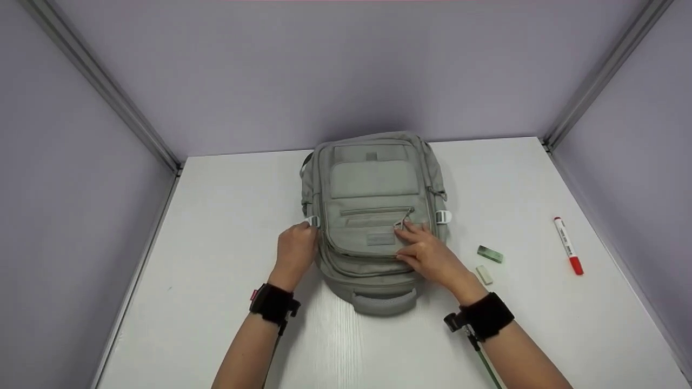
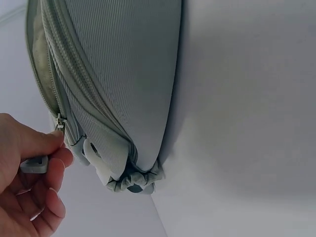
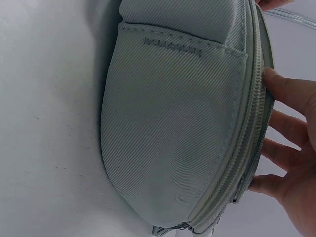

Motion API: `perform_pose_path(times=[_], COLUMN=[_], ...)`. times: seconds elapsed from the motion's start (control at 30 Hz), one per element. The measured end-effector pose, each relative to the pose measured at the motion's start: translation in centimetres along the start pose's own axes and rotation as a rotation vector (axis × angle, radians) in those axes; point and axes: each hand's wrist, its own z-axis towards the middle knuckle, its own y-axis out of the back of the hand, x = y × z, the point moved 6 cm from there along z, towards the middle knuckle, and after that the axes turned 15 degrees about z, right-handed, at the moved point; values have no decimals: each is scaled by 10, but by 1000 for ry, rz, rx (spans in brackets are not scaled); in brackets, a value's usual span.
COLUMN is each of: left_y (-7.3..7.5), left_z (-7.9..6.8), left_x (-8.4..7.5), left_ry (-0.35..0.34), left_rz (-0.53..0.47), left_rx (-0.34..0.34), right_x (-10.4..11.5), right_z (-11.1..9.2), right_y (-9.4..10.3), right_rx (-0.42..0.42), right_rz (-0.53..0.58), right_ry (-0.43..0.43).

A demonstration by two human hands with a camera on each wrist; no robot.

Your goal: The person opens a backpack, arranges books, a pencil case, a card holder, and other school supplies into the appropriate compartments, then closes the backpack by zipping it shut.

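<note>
A grey-green backpack (image 1: pixel 374 181) lies front side up, its carry handle (image 1: pixel 385 303) toward me. At its left side my left hand (image 1: pixel 296 251) pinches a zipper pull (image 2: pixel 34 165); the left wrist view shows the metal slider (image 2: pixel 59 122) just past the thumb tip. Beside that slider the front compartment's zipper teeth are parted. My right hand (image 1: pixel 434 259) rests on the front panel with fingers spread and fairly straight. In the right wrist view its thumb (image 3: pixel 286 91) touches the edge by the zipper. The compartment's inside is mostly hidden.
Right of the backpack lie a small green block (image 1: pixel 490 254) and a paler one (image 1: pixel 484 275). Farther right is a white marker (image 1: pixel 565 243) with red ends. Pale partition walls (image 1: pixel 346 70) border the white table (image 1: pixel 227 216) at the back and sides.
</note>
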Motion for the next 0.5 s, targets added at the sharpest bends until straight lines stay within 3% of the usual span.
perform_pose_path(times=[0.5], left_y=[-16], left_z=[33], left_x=[4], left_ry=[60], left_rz=[42], left_rx=[60], right_x=[0], right_z=[-1], right_y=[1], right_rx=[7], right_rz=[23], right_ry=[5])
